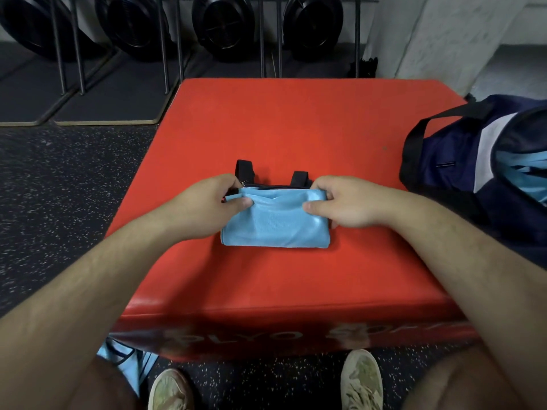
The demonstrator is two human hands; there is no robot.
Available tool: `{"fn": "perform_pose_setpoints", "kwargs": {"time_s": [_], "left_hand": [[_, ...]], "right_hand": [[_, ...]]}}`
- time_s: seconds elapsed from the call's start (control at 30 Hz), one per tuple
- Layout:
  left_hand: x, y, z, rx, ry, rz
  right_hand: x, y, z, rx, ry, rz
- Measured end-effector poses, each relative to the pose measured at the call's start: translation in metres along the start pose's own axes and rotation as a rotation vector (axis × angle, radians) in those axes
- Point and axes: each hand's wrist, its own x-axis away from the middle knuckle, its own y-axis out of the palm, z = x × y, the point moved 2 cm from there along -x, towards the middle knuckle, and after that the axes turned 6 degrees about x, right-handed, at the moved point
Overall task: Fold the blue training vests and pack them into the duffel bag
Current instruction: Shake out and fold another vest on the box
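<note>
Pinched the far edge of the folded vest at the middle of the box with left fingers and right fingers, bag open by the right edge; probably risked the slick fold falling open if lifted by that edge alone.
</note>
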Motion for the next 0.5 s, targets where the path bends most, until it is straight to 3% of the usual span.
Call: {"fn": "perform_pose_setpoints", "kwargs": {"time_s": [0.17, 0.23, 0.3, 0.37, 0.5], "left_hand": [[-0.006, 0.011, -0.002, -0.074, 0.027, 0.181], [-0.004, 0.018, 0.0, -0.285, 0.204, 0.344], [-0.002, 0.027, 0.008, -0.433, 0.372, 0.388], [-0.002, 0.035, 0.013, -0.442, 0.452, 0.281], [-0.008, 0.052, 0.002, -0.504, 0.338, -0.002]], "right_hand": [[-0.008, 0.004, -0.005, 0.043, 0.035, 0.067], [-0.013, 0.006, -0.004, 0.079, 0.042, 0.084], [-0.018, 0.007, 0.0, 0.082, 0.06, 0.098], [-0.023, 0.008, 0.003, 0.054, 0.074, 0.101], [-0.026, 0.013, -0.001, 0.228, 0.144, 0.195]]}}
